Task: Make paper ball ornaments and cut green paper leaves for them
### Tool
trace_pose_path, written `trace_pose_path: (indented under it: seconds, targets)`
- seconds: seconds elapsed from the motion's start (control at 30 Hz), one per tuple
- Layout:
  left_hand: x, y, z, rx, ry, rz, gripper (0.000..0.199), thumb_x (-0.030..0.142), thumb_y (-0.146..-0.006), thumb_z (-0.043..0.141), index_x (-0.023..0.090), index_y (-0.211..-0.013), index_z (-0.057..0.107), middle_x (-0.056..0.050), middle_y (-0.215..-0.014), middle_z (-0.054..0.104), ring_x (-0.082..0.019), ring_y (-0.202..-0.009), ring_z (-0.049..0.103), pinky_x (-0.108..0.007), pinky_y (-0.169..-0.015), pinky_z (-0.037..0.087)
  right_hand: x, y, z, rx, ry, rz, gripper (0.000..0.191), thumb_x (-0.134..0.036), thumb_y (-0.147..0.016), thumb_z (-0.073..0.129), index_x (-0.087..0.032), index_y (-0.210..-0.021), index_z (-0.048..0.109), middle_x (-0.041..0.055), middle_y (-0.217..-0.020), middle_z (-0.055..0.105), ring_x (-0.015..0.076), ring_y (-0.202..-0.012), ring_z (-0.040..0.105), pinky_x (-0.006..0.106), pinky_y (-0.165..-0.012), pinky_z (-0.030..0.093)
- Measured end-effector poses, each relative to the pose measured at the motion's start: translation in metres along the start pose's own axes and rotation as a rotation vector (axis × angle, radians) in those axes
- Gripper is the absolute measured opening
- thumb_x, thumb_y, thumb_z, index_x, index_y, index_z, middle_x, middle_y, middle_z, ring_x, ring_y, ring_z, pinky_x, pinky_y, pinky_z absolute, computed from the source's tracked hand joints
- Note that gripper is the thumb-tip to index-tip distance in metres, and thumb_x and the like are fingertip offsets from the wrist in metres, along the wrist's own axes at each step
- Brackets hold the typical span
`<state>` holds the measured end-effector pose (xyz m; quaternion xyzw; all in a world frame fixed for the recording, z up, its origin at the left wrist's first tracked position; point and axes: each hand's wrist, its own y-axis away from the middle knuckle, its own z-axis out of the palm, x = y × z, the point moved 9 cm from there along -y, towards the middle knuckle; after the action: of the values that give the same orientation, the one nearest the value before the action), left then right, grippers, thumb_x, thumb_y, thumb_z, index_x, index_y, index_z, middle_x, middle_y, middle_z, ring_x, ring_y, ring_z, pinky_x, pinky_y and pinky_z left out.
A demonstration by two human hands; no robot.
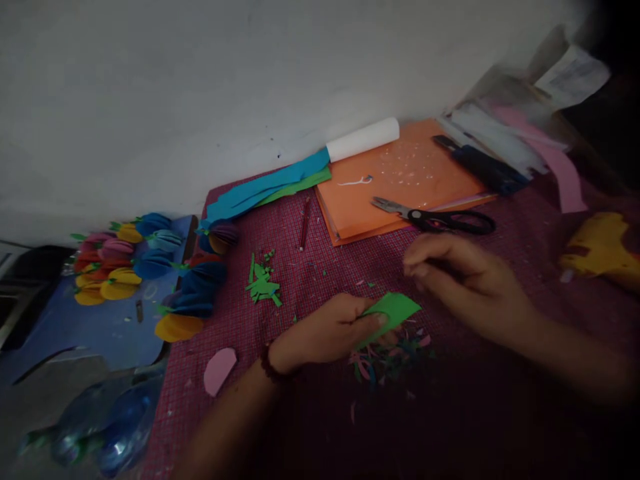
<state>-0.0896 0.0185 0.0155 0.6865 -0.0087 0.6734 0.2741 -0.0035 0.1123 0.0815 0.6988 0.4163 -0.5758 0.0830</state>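
My left hand [333,328] pinches a piece of green paper [395,312] between thumb and fingers, above the table. To its right, my right hand [465,287] is raised with thumb and fingertips pressed together; whether anything small sits between them is hidden. Just beyond the right hand, black-handled scissors [425,217] lie partly on an orange folder [357,200]. Under the left hand is a heap of coloured paper snippets [390,357]. Small green cut pieces [263,283] lie in a pile farther left, and a pink rounded piece [220,371] rests near the table's left edge.
Layered paper balls [120,283] crowd a blue surface [105,333] at left, above large plastic bottles [125,423]. A pencil [305,225], blue paper strips [270,188] and a white roll [364,139] lie toward the wall. At right are a dark-handled tool [480,163] and a blurred yellow object [600,247].
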Motion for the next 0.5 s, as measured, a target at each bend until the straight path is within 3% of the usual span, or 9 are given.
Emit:
trace_pose_path:
  seconds: [0.07, 0.23, 0.33, 0.5]
  targets:
    - [-0.007, -0.002, -0.010, 0.092, 0.219, -0.019, 0.037, 0.044, -0.091, 0.050, 0.012, -0.089, 0.069, -0.008, -0.083, 0.071, -0.013, -0.070, 0.064, -0.023, -0.067, 0.049, 0.004, -0.004, -0.013, 0.055, 0.010, -0.040, 0.018, -0.007, -0.083, 0.049, -0.021, -0.076, 0.057, 0.0005, -0.080, 0.056, 0.0127, -0.074, 0.055, 0.028, -0.067, 0.042]
    - [-0.025, -0.006, -0.040, 0.388, 0.654, -0.005, 0.029, 0.040, -0.083, 0.063, 0.012, -0.087, 0.068, -0.005, -0.068, 0.069, -0.016, -0.060, 0.067, -0.024, -0.056, 0.052, 0.036, -0.005, -0.017, -0.066, 0.047, 0.075, 0.023, -0.003, -0.074, 0.039, -0.021, -0.063, 0.048, -0.0007, -0.063, 0.050, 0.0128, -0.060, 0.047, 0.028, -0.057, 0.035]
    - [-0.030, -0.008, -0.048, 0.446, 0.721, -0.015, 0.026, 0.036, -0.079, 0.068, 0.011, -0.084, 0.068, -0.004, -0.064, 0.067, -0.016, -0.058, 0.067, -0.024, -0.055, 0.052, 0.047, -0.002, -0.016, -0.104, 0.105, 0.134, 0.021, -0.005, -0.073, 0.036, -0.021, -0.059, 0.042, -0.0005, -0.058, 0.045, 0.0131, -0.055, 0.042, 0.029, -0.054, 0.030]
    - [-0.032, -0.011, -0.049, 0.442, 0.720, -0.025, 0.024, 0.035, -0.081, 0.066, 0.011, -0.085, 0.068, -0.004, -0.065, 0.066, -0.017, -0.059, 0.067, -0.025, -0.055, 0.051, 0.046, -0.006, -0.014, -0.090, 0.192, 0.113, 0.019, -0.009, -0.073, 0.036, -0.021, -0.059, 0.038, -0.0003, -0.056, 0.040, 0.0135, -0.053, 0.038, 0.030, -0.053, 0.027]
